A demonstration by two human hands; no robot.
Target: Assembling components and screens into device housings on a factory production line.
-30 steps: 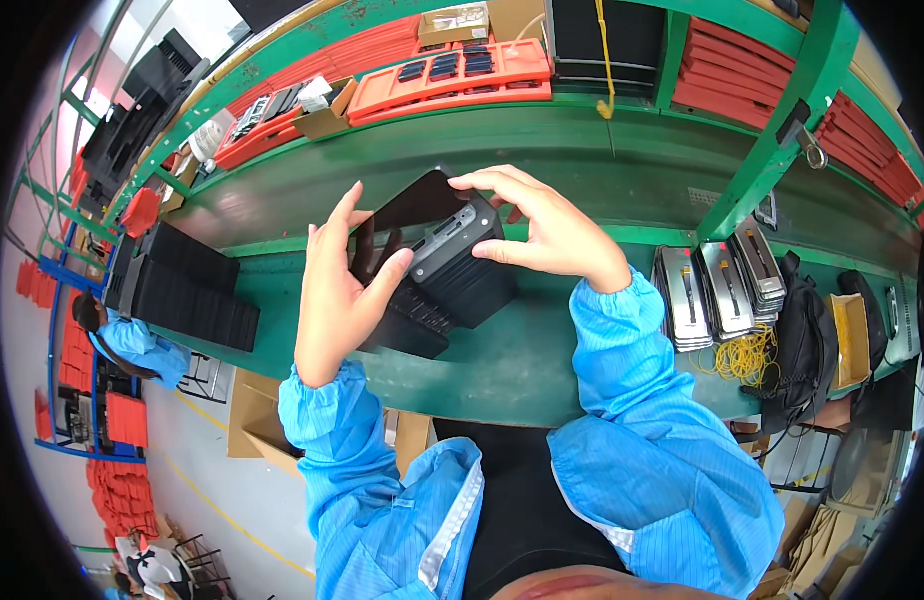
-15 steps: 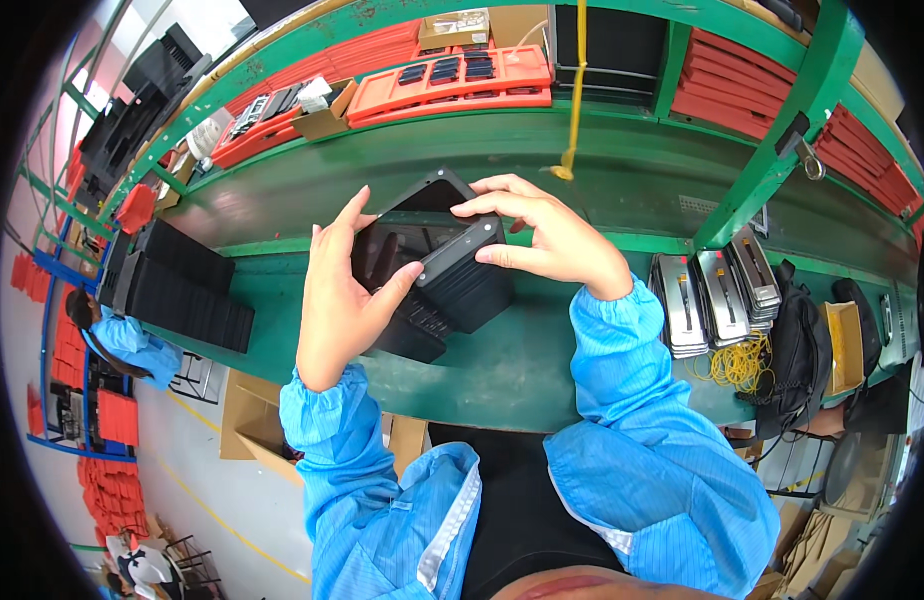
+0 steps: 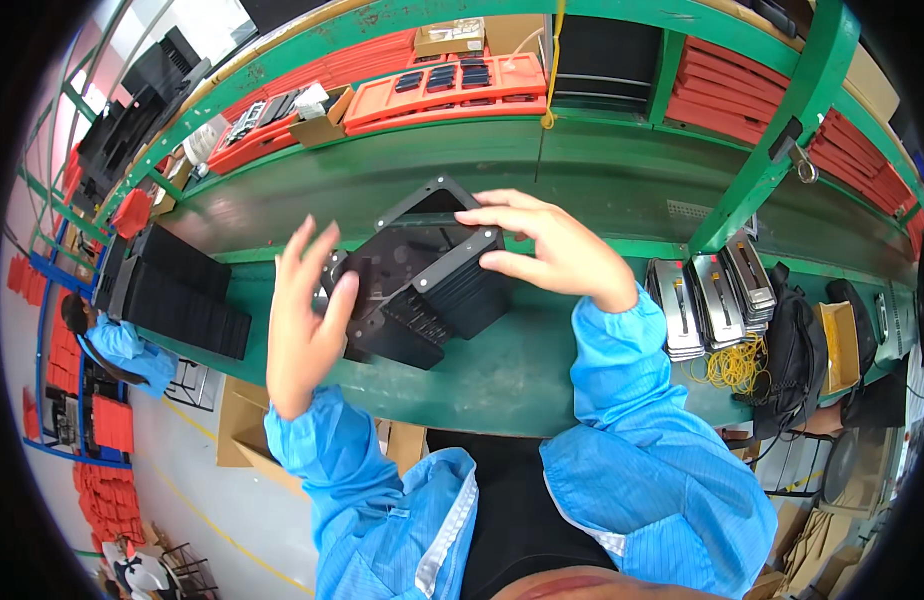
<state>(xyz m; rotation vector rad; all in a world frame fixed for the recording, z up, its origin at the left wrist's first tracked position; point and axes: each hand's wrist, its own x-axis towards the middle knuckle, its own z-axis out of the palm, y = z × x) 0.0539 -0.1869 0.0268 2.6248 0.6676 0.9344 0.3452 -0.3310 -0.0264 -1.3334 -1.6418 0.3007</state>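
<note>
over green bench [image 3: 542, 360], right hand [image 3: 557, 250] seemingly gripping black plate [image 3: 402, 265]

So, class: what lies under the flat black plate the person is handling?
Under the flat black plate a stack of black ribbed blocks shows, resting on the green bench. The right hand touches the plate's edge; the left hand covers the stack's left end.

The near edge of the black plate [image 3: 407, 270] is covered by the left hand [image 3: 304, 325]. The stack [image 3: 452, 305] beneath is partly hidden. The small parts in the orange tray [image 3: 447, 90] cannot be identified.
</note>
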